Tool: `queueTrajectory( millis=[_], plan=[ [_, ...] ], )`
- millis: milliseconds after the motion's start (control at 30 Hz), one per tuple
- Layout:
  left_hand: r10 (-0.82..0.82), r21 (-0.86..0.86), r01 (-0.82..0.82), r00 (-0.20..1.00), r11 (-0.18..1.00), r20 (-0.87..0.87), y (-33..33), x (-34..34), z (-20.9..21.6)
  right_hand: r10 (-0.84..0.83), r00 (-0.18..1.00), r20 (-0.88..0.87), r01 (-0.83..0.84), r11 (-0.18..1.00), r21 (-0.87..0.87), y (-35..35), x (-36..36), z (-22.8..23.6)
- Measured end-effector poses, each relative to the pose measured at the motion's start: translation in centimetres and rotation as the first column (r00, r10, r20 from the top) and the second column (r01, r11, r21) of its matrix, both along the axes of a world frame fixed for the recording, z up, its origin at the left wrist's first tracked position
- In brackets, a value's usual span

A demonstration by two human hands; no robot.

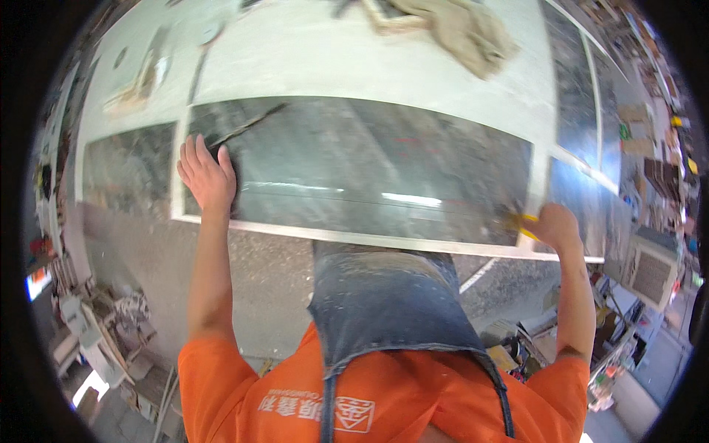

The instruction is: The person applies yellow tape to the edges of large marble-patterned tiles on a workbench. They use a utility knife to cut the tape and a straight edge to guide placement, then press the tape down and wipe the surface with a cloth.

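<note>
Closest to the lens is a bright orange short-sleeved shirt (221,387) with a worn dark-blue bib apron (399,314) over it, pale specks all down the front. Both bare forearms stretch out ahead, spread wide. The left hand (205,176) is unclenched, back facing up, fingers pointing away and thumb splayed, over the left end of the panel; can't tell whether it's actually pressing down. The right hand (557,227) is curled around a small yellow-handled tool (527,226) near the panel's right end, wrist bent inward, and the tool's head is too blurry to make out.

The long glossy dark-grey marbled panel (369,166) lies flat between the hands, right in front of the apron, with a pale border round it. It's got cloudy lighter streaks, a few faint reddish marks and bright light reflections. A thin dark stick-like thing (251,124) sits by the left thumb, and a crumpled khaki cloth (473,35) lies farther back.
</note>
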State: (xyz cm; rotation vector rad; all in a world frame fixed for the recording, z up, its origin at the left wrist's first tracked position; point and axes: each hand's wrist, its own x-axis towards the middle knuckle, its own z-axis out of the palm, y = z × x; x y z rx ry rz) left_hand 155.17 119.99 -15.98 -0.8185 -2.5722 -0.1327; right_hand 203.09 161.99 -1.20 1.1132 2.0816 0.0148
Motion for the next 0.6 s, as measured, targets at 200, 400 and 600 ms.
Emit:
queueTrajectory(
  millis=[200,400,600],
  plan=[
    [-0.213,0.049,0.208,0.928,0.977,0.306,18.3,22.5,3.3,-0.078,0.923,-0.377,-0.081,0.918,-0.389,3.1,4.8,3.2],
    [-0.320,0.105,0.304,0.854,0.947,0.410,31.5,39.7,2.5,-0.128,0.810,-0.572,-0.234,0.824,-0.515,5.6,7.6,2.5],
    [-0.243,0.068,0.235,0.884,0.970,0.399,35.3,44.6,1.7,-0.200,0.757,-0.622,-0.297,0.742,-0.600,7.6,9.6,1.2]
  ],
)
